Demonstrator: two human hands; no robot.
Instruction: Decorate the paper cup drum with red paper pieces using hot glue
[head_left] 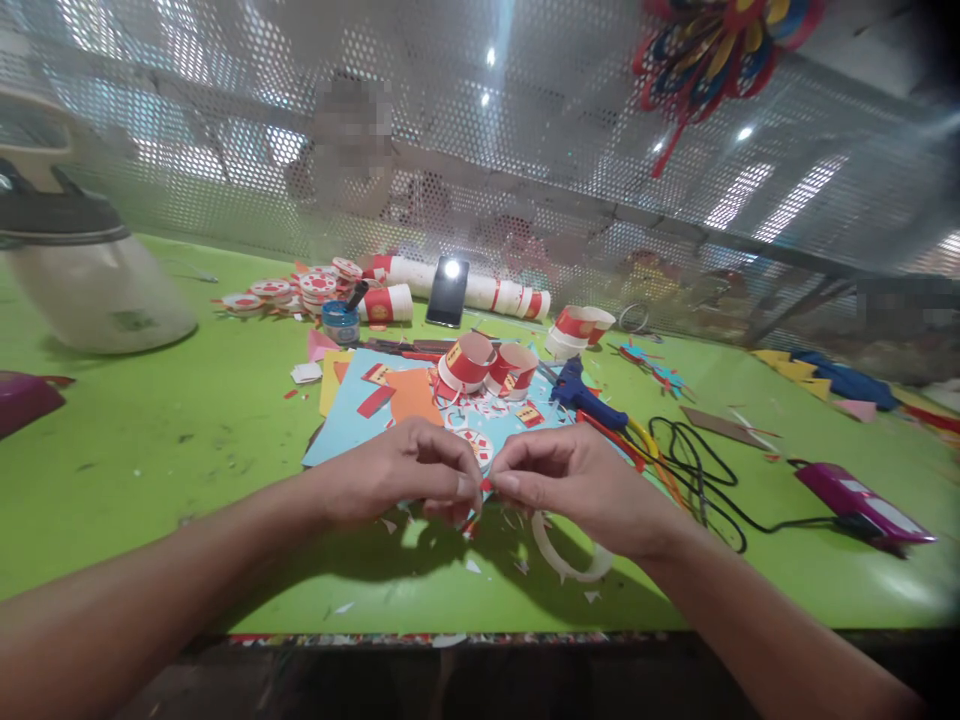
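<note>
Near the front of the green table, my left hand (pixel 409 465) is closed in a pinch, its fingertips almost meeting those of my right hand (pixel 577 480). A tiny red paper piece (pixel 486 485) shows at the right thumb and finger; whether the left fingers grip it too is hidden. Just behind the fingertips lies a white paper disc with red marks (pixel 477 448). Beyond it, two red-and-white paper cups (pixel 466 362) rest on light blue paper (pixel 345 415) with an orange sheet (pixel 416 397). Below the right hand lies a roll of white tape (pixel 570 570).
A blue glue gun (pixel 589 397) with a tangled black cord lies right, near a purple device (pixel 862 503). Behind stand a phone (pixel 448 295), stacked cups (pixel 517 298), a blue jar (pixel 341 322) and piled decorated discs (pixel 300 290). A large pale spray bottle (pixel 97 290) stands left; perforated metal sheeting rises behind.
</note>
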